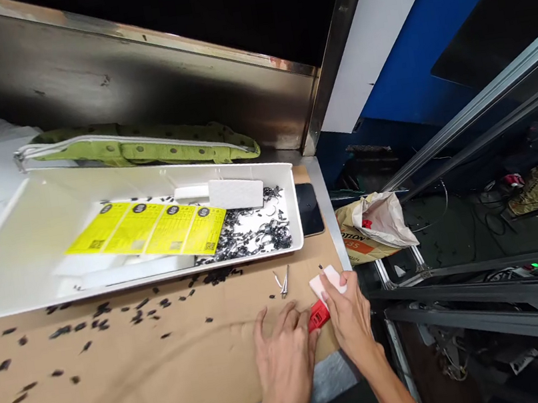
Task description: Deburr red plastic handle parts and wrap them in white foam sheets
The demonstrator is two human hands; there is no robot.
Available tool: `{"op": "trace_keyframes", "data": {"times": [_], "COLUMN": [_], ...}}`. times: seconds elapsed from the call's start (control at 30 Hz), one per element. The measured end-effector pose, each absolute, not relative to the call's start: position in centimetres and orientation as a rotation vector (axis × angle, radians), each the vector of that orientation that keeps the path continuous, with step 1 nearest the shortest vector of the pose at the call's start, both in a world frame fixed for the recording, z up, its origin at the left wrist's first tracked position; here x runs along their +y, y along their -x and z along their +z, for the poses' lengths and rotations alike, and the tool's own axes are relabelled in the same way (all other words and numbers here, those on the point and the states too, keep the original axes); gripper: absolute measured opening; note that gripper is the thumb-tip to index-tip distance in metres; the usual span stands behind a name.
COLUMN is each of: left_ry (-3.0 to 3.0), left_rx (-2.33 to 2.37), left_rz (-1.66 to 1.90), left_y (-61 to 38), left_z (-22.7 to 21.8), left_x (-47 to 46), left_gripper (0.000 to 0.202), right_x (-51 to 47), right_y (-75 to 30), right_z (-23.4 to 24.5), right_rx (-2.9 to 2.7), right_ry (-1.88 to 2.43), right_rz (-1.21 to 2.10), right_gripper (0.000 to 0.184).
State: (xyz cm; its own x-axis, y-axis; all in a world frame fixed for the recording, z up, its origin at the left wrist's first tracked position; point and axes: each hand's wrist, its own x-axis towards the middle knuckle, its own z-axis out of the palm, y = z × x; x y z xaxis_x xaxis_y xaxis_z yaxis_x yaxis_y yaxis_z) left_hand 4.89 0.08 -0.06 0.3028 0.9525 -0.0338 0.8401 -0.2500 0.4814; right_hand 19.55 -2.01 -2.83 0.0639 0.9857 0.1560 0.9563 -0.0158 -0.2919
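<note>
Near the right edge of the cardboard-covered table, my left hand (286, 354) has its fingers closed on a small red plastic part (318, 315). My right hand (347, 311) grips a white pad (329, 281) that looks like a foam or sponge block, and presses it at the far end of the red part. The fingers hide where the pad and the part meet. Just beyond my left hand lie metal tweezers (284, 283). Small black pieces (101, 311) are scattered over the cardboard (137, 369).
A white tray (135, 285) holds yellow label sheets (146, 230), a white block (236, 193) and many black bits. Behind it rests a green zip pouch (150, 148). A phone (309, 209) lies at the tray's right. Past the table edge stands an open paper sack (378, 225).
</note>
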Motion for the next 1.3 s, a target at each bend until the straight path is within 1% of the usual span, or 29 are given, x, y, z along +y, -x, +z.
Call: {"op": "trace_keyframes", "data": {"times": [0.23, 0.4, 0.43, 0.5, 0.57, 0.63, 0.73, 0.77, 0.83, 0.9, 0.93, 1.0, 1.1, 1.2, 1.3], "left_ry": [-2.187, -2.213, -2.226, -2.251, -2.246, -2.204, -2.137, -2.126, -2.126, -2.145, -2.151, -2.16, -2.247, -2.465, -2.607], "left_rx": [1.599, 1.596, 1.605, 1.643, 1.674, 1.677, 1.681, 1.682, 1.666, 1.642, 1.637, 1.629, 1.604, 1.597, 1.591], "left_rz": [0.345, 0.369, 0.397, 0.463, 0.518, 0.506, 0.387, 0.342, 0.298, 0.302, 0.312, 0.328, 0.35, 0.452, 0.552], "left_y": [-4.8, -4.7, -4.8, -4.9, -5.0, -5.1, -5.2, -5.1, -5.0, -5.0, -5.0, -5.1, -5.4, -5.6, -5.6], "left_z": [0.1, -0.1, -0.2, -0.3, -0.2, 0.1, 0.7, 0.9, 1.2, 1.4, 1.4, 1.3, 0.7, -0.5, -1.5], "left_x": [0.1, 0.0, -0.1, -0.4, -0.6, -0.6, 0.0, 0.2, 0.6, 0.7, 0.6, 0.2, -0.9, -1.8, -2.4], "left_gripper": [0.025, 0.026, 0.03, 0.043, 0.056, 0.059, 0.057, 0.053, 0.037, 0.022, 0.019, 0.022, 0.023, 0.029, 0.035], "right_x": [-2.2, 0.0, -0.2, -0.7, -0.9, -0.7, 0.0, 0.2, 0.4, 0.4, 0.2, -0.6, -2.4, -3.2, -2.5], "right_y": [-19.8, -20.7, -20.7, -20.6, -20.4, -20.3, -20.3, -20.4, -21.0, -22.2, -22.8, -23.6, -23.4, -22.2, -21.9], "right_z": [-1.8, 1.4, 2.0, 2.9, 3.3, 3.2, 2.8, 2.6, 2.2, 1.6, 1.3, 0.7, 0.0, -0.1, 0.2], "right_rx": [-1.891, -1.909, -1.903, -1.937, -2.009, -2.052, -2.088, -2.099, -2.069, -1.964, -1.902, -1.804, -1.728, -1.752, -1.837], "right_ry": [2.102, 2.124, 2.082, 1.961, 1.886, 1.932, 1.971, 1.945, 1.929, 1.997, 2.036, 2.071, 2.016, 1.942, 1.973], "right_rz": [0.314, 0.487, 0.554, 0.704, 0.772, 0.754, 0.735, 0.74, 0.707, 0.618, 0.568, 0.497, 0.483, 0.505, 0.463], "right_gripper": [0.045, 0.041, 0.042, 0.043, 0.042, 0.039, 0.038, 0.038, 0.037, 0.035, 0.035, 0.037, 0.039, 0.038, 0.037]}}
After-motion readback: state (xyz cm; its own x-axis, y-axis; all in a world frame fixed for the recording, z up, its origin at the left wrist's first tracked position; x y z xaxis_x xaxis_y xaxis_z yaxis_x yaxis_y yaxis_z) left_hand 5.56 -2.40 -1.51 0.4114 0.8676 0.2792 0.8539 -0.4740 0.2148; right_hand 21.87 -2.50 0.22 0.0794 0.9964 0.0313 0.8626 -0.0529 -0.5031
